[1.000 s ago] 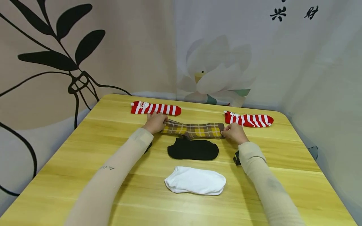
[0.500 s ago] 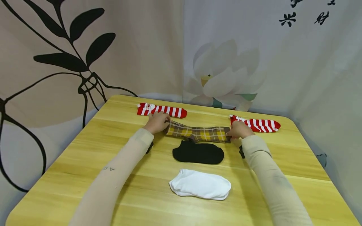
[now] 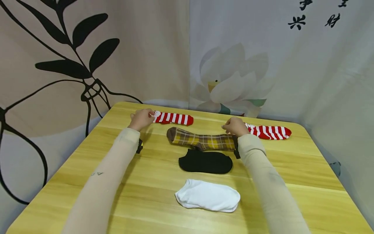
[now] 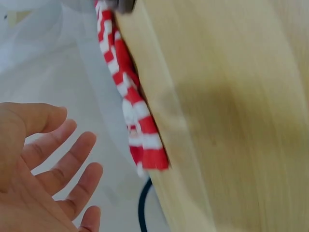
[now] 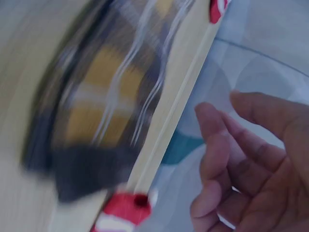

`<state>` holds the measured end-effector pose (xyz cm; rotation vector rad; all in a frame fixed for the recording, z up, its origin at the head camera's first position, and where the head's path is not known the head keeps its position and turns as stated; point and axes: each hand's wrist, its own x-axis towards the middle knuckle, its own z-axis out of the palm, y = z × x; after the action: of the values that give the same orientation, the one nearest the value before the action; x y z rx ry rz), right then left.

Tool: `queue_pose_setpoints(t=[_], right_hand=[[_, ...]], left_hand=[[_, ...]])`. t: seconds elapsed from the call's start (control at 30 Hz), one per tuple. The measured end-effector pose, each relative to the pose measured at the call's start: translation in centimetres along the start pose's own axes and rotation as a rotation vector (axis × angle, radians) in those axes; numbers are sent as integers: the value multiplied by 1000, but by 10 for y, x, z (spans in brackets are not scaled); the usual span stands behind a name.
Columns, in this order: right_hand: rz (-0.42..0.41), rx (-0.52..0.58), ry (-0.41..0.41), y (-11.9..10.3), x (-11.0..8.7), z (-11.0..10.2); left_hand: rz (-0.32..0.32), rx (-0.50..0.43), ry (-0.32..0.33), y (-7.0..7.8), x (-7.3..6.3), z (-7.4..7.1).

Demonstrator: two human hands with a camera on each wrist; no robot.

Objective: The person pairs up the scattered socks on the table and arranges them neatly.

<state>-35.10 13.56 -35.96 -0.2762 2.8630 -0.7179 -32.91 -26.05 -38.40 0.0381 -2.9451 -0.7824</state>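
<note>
My left hand [image 3: 142,119] is over the left end of a red-and-white striped sock [image 3: 176,118] at the far edge. In the left wrist view its fingers are spread, with nothing between them and the striped sock [image 4: 126,92] beside them. My right hand [image 3: 236,126] hovers above the right end of a brown-and-yellow plaid sock [image 3: 216,141]. Its fingers are loosely bent and hold nothing in the right wrist view, where the plaid sock [image 5: 104,101] is blurred. A second striped sock [image 3: 271,132] lies just right of that hand, its left end partly hidden.
A black ankle sock [image 3: 205,161] lies in front of the plaid one, and a white ankle sock [image 3: 208,196] nearer still. They all lie on a wooden table [image 3: 152,195]. A printed curtain [image 3: 157,58] stands behind its far edge.
Both hands have let go of the plaid sock, which now lies flat. The left hand has moved left and away to the striped sock's end; the right has lifted and shifted slightly left.
</note>
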Motion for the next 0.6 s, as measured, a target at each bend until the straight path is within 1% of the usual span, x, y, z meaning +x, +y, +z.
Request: queue_pose_setpoints(t=[0.17, 0.37, 0.5, 0.6], right_hand=[[-18, 78, 10, -16, 15, 15], [-29, 167, 29, -31, 27, 27], [-40, 182, 44, -40, 36, 34], [-45, 183, 40, -45, 42, 40]], left_hand=[[-64, -5, 22, -16, 1, -7], [-127, -4, 27, -33, 5, -8], [-163, -4, 33, -40, 8, -7], [-186, 2, 44, -42, 9, -5]])
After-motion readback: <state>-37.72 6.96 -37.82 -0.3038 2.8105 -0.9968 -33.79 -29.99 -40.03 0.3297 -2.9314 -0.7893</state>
